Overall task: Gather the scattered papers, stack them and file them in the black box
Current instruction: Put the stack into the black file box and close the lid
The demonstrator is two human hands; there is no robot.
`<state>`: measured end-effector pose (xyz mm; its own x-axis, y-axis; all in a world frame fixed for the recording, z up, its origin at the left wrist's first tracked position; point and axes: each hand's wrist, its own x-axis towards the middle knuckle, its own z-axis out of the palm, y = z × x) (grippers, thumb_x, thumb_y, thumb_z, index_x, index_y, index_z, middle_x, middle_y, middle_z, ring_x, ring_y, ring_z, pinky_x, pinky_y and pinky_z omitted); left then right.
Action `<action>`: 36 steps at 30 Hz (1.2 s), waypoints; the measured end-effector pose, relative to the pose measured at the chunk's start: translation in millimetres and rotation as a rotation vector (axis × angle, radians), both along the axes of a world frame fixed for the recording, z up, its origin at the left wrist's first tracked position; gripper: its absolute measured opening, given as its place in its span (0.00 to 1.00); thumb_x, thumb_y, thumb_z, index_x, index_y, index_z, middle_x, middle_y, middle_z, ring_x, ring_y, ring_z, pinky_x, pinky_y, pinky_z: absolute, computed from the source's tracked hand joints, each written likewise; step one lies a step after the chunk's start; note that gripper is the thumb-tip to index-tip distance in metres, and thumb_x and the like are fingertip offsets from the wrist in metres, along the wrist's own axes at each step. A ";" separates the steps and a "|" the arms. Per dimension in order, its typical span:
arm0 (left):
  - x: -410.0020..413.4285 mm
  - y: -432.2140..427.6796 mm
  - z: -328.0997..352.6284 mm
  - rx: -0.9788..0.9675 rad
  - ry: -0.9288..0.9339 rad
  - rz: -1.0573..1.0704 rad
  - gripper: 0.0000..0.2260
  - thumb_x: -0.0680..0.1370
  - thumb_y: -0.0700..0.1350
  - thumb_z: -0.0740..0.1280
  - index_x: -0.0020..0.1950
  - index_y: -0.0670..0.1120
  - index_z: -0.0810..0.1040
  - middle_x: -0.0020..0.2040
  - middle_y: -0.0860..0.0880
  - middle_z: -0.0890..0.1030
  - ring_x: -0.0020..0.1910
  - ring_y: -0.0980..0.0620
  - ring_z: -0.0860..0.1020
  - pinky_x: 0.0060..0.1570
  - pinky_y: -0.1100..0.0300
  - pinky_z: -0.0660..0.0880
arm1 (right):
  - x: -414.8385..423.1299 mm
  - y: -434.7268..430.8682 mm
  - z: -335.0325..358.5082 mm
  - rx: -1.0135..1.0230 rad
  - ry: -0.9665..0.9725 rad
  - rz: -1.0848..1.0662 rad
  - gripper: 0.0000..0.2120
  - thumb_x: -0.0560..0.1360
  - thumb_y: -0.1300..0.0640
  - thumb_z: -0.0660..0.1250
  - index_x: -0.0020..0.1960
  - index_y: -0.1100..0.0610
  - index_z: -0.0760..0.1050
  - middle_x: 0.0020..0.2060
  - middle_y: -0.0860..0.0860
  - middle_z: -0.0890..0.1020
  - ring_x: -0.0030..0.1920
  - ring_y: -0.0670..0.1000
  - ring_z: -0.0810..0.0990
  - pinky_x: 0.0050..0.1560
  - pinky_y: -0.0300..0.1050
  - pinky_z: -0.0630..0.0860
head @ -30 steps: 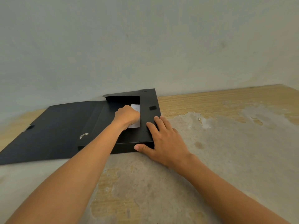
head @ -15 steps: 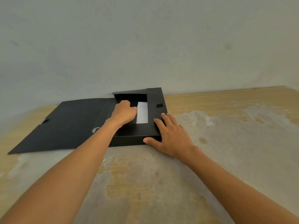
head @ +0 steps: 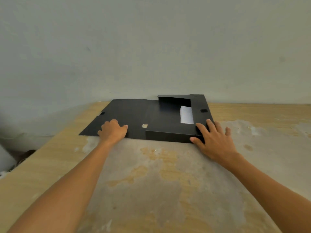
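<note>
The black box [head: 170,136] lies open on the table against the wall, its lid [head: 124,115] folded out flat to the left. A stack of white papers [head: 186,114] sits inside, against the box's right wall. My left hand [head: 113,130] rests on the lid's near edge with the fingers curled over it. My right hand [head: 213,140] lies flat with spread fingers on the box's near right corner.
The wooden table [head: 151,182] has a worn, patchy grey surface. A pale wall [head: 151,47] stands right behind the box. The table's left edge [head: 42,148] drops off to the floor, where a white object [head: 5,158] shows.
My left hand has come out of the box, left the papers inside, and moved left onto the lid's near edge. My right hand stays on the box's corner.
</note>
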<state>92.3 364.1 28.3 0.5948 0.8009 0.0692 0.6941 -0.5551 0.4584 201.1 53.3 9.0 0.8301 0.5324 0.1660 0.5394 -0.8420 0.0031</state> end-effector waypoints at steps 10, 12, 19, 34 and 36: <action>-54.7 67.7 -12.0 -0.031 0.064 0.203 0.40 0.70 0.71 0.58 0.71 0.43 0.64 0.70 0.38 0.68 0.70 0.39 0.64 0.67 0.42 0.59 | -0.6 2.7 1.2 -0.069 -0.069 -0.007 0.44 0.66 0.30 0.32 0.76 0.49 0.56 0.74 0.58 0.62 0.74 0.61 0.58 0.70 0.59 0.61; -55.7 73.1 -10.9 -0.023 0.059 0.189 0.39 0.71 0.71 0.57 0.71 0.43 0.64 0.69 0.39 0.70 0.69 0.39 0.65 0.67 0.43 0.59 | -0.5 3.9 0.0 -0.073 -0.075 -0.016 0.43 0.67 0.31 0.33 0.76 0.49 0.56 0.74 0.58 0.62 0.74 0.61 0.58 0.70 0.58 0.60; -50.4 83.3 1.2 -0.180 -0.180 0.238 0.30 0.67 0.66 0.67 0.58 0.45 0.75 0.61 0.42 0.75 0.64 0.39 0.68 0.61 0.44 0.68 | -2.4 5.5 0.1 -0.055 -0.059 -0.027 0.40 0.70 0.32 0.39 0.75 0.50 0.57 0.74 0.59 0.62 0.74 0.62 0.58 0.70 0.59 0.60; -2.8 15.8 86.2 -0.185 -1.163 0.039 0.27 0.74 0.33 0.63 0.72 0.45 0.64 0.56 0.50 0.77 0.46 0.51 0.79 0.32 0.75 0.73 | 1.0 6.2 -1.7 -0.021 -0.023 -0.027 0.58 0.57 0.27 0.15 0.77 0.49 0.53 0.76 0.59 0.59 0.75 0.62 0.55 0.73 0.56 0.58; 6.2 -2.0 96.0 -0.135 -1.194 -0.025 0.21 0.74 0.34 0.64 0.66 0.43 0.73 0.54 0.49 0.80 0.47 0.52 0.81 0.40 0.72 0.76 | 0.7 6.2 -0.8 -0.038 -0.015 -0.018 0.61 0.53 0.28 0.13 0.77 0.49 0.50 0.77 0.58 0.55 0.76 0.62 0.52 0.74 0.55 0.56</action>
